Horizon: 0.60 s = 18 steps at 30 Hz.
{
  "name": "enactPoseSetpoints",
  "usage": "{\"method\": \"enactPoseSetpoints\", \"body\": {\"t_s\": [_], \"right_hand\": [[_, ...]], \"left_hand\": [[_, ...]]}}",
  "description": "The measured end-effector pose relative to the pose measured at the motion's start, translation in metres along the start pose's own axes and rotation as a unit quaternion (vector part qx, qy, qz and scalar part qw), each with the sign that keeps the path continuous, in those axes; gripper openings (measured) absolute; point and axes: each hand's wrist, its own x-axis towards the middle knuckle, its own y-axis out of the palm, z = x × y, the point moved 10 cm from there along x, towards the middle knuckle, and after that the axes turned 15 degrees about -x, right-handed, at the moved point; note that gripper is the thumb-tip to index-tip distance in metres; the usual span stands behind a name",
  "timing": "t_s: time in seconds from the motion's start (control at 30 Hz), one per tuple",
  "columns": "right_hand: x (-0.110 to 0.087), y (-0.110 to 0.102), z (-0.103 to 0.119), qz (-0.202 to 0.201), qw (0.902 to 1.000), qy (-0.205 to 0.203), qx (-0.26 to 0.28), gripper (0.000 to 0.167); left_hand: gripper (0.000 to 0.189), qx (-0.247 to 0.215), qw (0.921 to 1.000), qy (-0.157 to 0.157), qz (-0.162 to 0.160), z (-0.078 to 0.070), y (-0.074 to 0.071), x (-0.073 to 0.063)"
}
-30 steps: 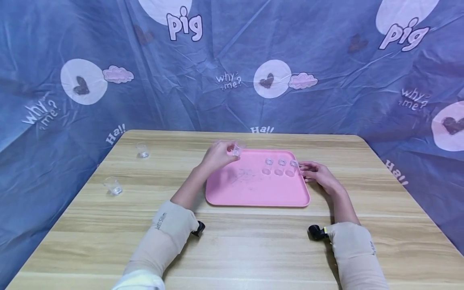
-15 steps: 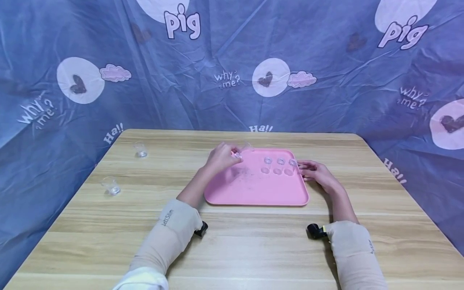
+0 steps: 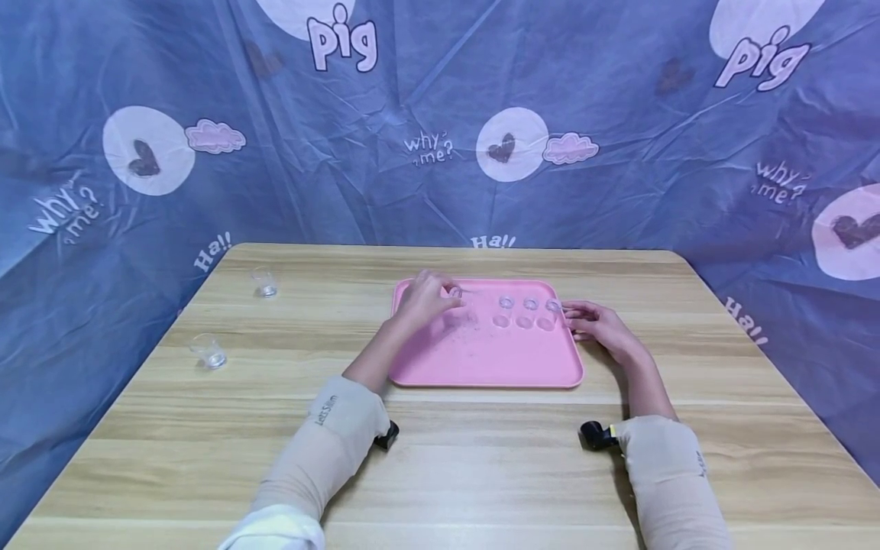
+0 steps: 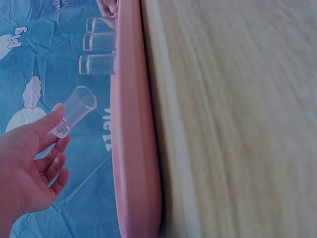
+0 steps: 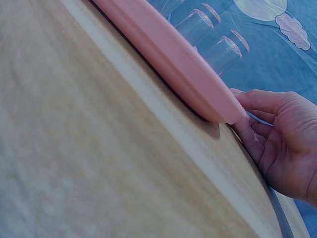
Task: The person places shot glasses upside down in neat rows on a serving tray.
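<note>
My left hand (image 3: 425, 302) pinches a clear shot glass (image 4: 74, 111) by its thick base between thumb and fingers. The glass is tilted with its mouth toward the pink tray (image 3: 481, 370), over the tray's back left part. Three more clear shot glasses (image 3: 530, 312) stand upside down in a row at the tray's right side, bases up. At the tray's right edge, my right hand (image 3: 601, 328) holds the rim between thumb and fingers, close beside the last glass of the row.
Two further clear shot glasses stand upright on the wooden table (image 3: 481, 466) at the left: a farther glass (image 3: 265, 283) and a nearer glass (image 3: 208, 351). A blue printed cloth (image 3: 344, 183) hangs behind the table's back edge.
My left hand has moved slightly right and turned the shot glass so its mouth tips down over the tray. My right hand stays at the tray's rim.
</note>
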Motion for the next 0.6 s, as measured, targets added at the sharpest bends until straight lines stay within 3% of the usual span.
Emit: {"method": "enactPoseSetpoints", "body": {"t_s": [0.43,0.6], "right_hand": [[0.000,0.000,-0.001,-0.001,1.0000,-0.001,-0.001,0.051],[0.000,0.000,-0.001,0.003,1.0000,0.000,0.004,0.050]], "left_hand": [[0.024,-0.009,0.9999,-0.005,-0.008,-0.003,0.021,0.012],[0.024,0.020,0.9998,-0.008,0.005,-0.004,0.030,0.015]]}}
